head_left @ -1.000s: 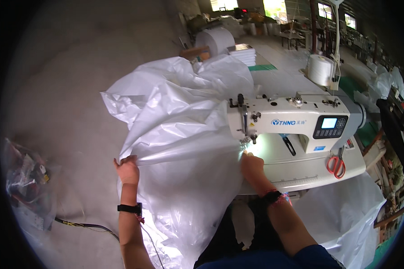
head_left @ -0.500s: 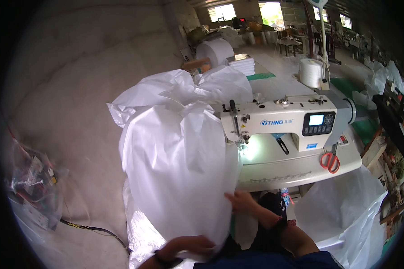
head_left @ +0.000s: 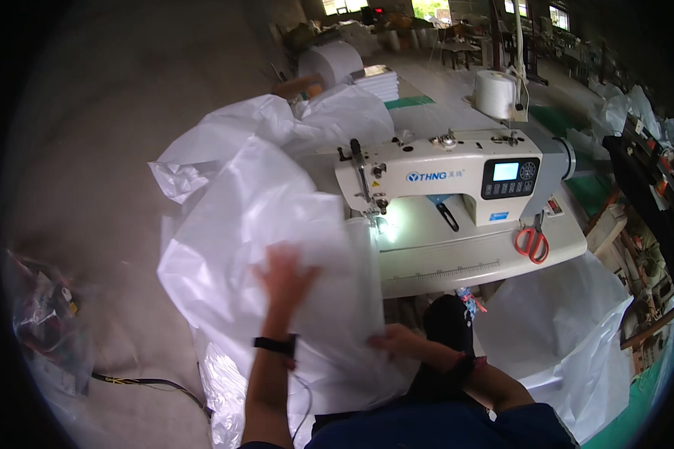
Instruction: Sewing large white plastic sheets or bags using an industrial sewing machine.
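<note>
A large, crumpled white plastic sheet (head_left: 240, 202) drapes over the left end of a sewing machine (head_left: 442, 176) and hangs down to my lap. Its right edge runs up to the lit needle area. My left hand (head_left: 284, 273), slightly blurred, lies on the middle of the sheet with the fingers spread. Lower down on the right, my right hand (head_left: 397, 341) has its fingers closed at the sheet's edge; the fingertips are partly hidden. Red-handled scissors (head_left: 532, 243) lie at the right of the machine bed, well away from both hands.
A white thread cone (head_left: 495, 94) stands behind the machine. More white sheeting (head_left: 554, 337) hangs at the right below the table. A big white roll (head_left: 331, 63) and a white stack (head_left: 377, 84) sit farther back. On the floor at left are a clear bag (head_left: 46, 299) and a black cable (head_left: 153, 382).
My left hand has moved up from the sheet's lower edge to its middle, fingers now spread. The sheet has bunched up under it. My right hand stays at the edge; the view has shifted slightly.
</note>
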A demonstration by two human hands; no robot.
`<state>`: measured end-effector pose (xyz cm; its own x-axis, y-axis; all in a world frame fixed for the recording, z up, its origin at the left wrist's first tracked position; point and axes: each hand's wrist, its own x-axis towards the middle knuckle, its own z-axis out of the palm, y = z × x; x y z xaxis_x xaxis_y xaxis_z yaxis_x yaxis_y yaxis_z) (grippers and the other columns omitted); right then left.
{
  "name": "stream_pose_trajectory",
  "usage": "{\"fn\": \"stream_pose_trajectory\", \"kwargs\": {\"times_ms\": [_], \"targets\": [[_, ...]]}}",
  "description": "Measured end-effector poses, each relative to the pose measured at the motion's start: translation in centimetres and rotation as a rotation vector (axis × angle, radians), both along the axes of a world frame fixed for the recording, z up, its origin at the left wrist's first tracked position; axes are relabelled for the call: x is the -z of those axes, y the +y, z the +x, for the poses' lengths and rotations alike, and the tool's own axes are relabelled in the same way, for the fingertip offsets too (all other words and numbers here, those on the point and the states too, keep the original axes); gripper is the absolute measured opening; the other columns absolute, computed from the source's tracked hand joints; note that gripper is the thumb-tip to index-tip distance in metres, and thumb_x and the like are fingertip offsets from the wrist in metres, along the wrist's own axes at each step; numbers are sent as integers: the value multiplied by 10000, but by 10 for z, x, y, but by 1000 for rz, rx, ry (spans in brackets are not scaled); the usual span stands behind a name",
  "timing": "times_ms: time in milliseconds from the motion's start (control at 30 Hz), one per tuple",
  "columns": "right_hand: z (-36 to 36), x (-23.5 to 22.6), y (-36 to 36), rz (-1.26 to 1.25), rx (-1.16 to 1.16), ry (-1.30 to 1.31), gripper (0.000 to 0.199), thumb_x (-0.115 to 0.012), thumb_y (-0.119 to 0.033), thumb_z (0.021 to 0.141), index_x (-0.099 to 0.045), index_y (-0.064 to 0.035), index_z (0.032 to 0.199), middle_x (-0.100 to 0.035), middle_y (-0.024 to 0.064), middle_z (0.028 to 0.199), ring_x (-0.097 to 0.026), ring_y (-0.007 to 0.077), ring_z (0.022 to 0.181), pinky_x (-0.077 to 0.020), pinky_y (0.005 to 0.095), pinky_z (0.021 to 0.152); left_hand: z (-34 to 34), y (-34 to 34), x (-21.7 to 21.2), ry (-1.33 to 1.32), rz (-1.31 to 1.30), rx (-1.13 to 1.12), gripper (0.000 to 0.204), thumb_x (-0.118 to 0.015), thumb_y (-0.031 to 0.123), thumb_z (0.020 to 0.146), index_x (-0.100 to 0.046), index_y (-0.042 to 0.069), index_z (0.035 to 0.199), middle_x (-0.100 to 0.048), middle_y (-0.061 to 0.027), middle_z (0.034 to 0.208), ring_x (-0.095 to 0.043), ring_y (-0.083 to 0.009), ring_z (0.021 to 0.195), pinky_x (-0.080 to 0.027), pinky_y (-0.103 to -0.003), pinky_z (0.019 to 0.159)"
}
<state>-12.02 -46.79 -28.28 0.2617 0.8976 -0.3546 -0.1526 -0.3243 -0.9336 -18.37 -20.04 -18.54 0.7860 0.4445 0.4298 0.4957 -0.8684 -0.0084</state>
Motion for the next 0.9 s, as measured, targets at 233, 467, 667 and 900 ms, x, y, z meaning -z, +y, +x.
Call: {"fn": "stream_pose_trajectory", "kwargs": {"times_ms": [233,467,667,900], "targets": [[13,26,28,256,-156,946,433,-436,-290,945,-399,-71,1316,-467,94,1280,-478,208,1147,-404,363,958,-123,119,29,137,-416,-452,617,-425,553,849,-319,250,1376,-222,-15,1469,-172,-274,1358,-172,-655,980],[-4,65,107,214,-71,-438,460,-475,-236,915,-380,-9,1304,-473,101,1287,-446,274,1185,-367,354,988,-87,177,19,149,-460,-326,596,-456,517,849,-361,223,1359,-246,-30,1461,-174,-282,1356,-146,-646,995],[-5,74,211,-24,-29,-736,458,-476,-243,915,-386,-11,1300,-476,103,1283,-450,270,1180,-368,354,985,-30,271,14,418,-492,-118,666,-478,523,816,-322,203,1379,-203,-55,1474,-160,-275,1359,-186,-557,1040],[47,99,280,-419,123,-1020,457,-476,-250,914,-394,-13,1295,-480,104,1279,-455,266,1175,-370,353,981,-4,287,-46,23,-1129,39,486,-574,307,851,-503,28,1242,-463,-136,1312,-397,-221,1232,-298,-294,1016]]}}
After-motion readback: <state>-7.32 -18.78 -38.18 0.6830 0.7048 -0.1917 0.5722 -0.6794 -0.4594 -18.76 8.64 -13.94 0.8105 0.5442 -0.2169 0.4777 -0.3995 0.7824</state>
